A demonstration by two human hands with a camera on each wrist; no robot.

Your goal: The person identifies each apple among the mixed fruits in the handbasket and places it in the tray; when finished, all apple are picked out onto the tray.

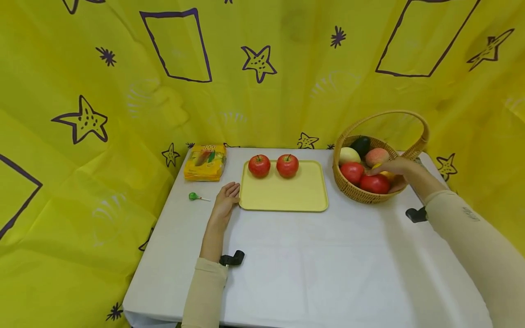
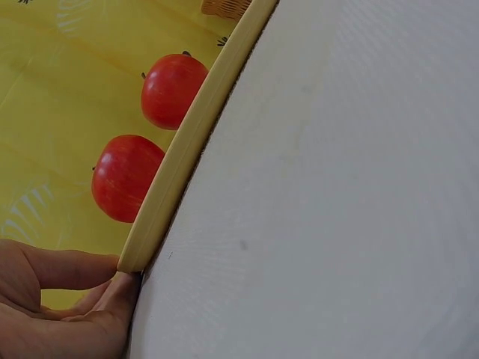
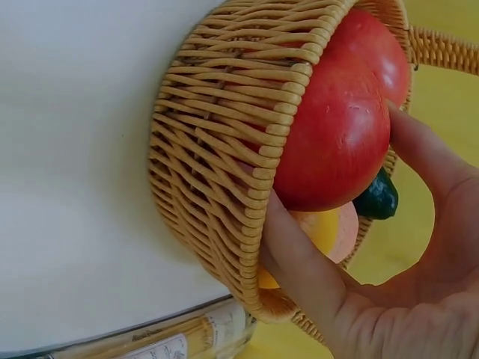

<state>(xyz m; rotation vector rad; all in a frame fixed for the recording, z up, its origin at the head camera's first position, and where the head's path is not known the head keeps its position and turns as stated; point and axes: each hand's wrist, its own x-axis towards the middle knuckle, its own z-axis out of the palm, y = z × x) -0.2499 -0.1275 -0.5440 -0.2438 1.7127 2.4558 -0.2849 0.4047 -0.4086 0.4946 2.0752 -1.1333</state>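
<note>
A pale yellow tray (image 1: 283, 196) lies on the table with two red apples (image 1: 259, 166) on its far part. At its near left corner is my left hand (image 1: 224, 200), its thumb (image 2: 82, 268) touching the rim and its other fingers fairly straight alongside. My right hand (image 1: 399, 169) is inside the wicker basket (image 1: 357, 193). There it holds a smooth red fruit (image 3: 333, 131), thumb on one side and fingers between fruit and basket wall. Another red fruit (image 1: 352, 172), a peach (image 1: 376, 156), a pale round fruit (image 1: 349, 156) and a dark green one (image 1: 361, 146) lie around it.
The basket's arched handle (image 1: 385, 113) rises over the fruit. A yellow packet (image 1: 206, 162) and a green lollipop (image 1: 193, 196) lie left of the tray. Beside the basket is a clear pack of noodle-like sticks (image 3: 172, 340). A yellow curtain (image 1: 262, 109) backs the white table.
</note>
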